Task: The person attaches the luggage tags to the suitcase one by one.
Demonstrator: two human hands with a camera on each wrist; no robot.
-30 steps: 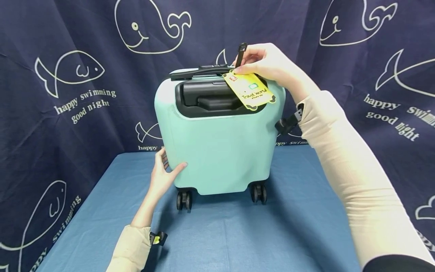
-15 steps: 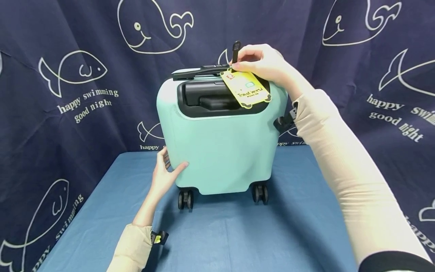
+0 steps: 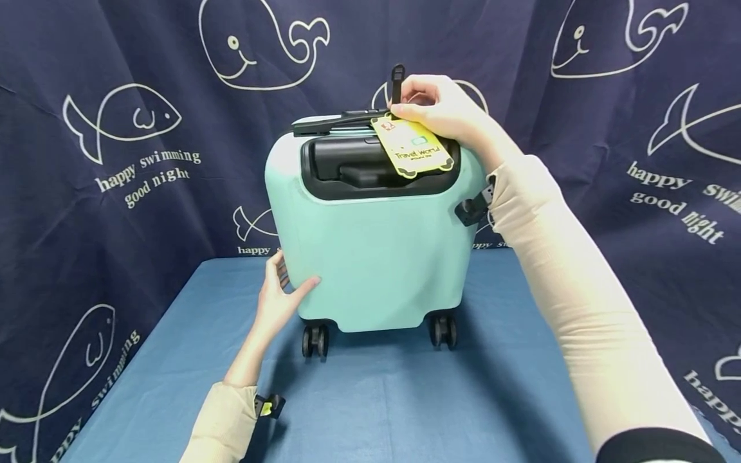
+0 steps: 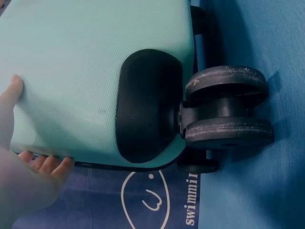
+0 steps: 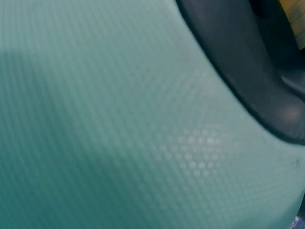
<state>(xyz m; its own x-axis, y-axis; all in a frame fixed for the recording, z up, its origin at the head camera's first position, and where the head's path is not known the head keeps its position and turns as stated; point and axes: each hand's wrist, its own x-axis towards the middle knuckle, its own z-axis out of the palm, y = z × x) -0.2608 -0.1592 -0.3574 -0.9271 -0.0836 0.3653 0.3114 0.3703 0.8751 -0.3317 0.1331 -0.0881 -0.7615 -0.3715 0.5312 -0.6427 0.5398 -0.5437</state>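
A mint-green suitcase (image 3: pixel 370 257) stands upright on its black wheels (image 3: pixel 315 341) in the middle of the head view. My left hand (image 3: pixel 274 302) holds its lower left edge, thumb on the front face and fingers around the side; the left wrist view shows this grip beside a caster (image 4: pixel 228 107). Up at the top, my right hand (image 3: pixel 448 112) pinches the black strap (image 3: pixel 397 83) of a yellow luggage tag (image 3: pixel 412 148). The strap's free end points up, and the tag hangs over the black recess, near the carry handle (image 3: pixel 315 127). The right hand's fingers are out of the right wrist view.
Blue cloth (image 3: pixel 370 399) covers the table. Behind and at the sides hangs a dark blue curtain (image 3: pixel 133 257) with white fish and whale drawings. Black cameras (image 3: pixel 473 209) are strapped to both wrists.
My right hand has shifted a little to the left along the suitcase top, carrying the tag and its strap, which now stands more upright. My left hand keeps its place on the suitcase.
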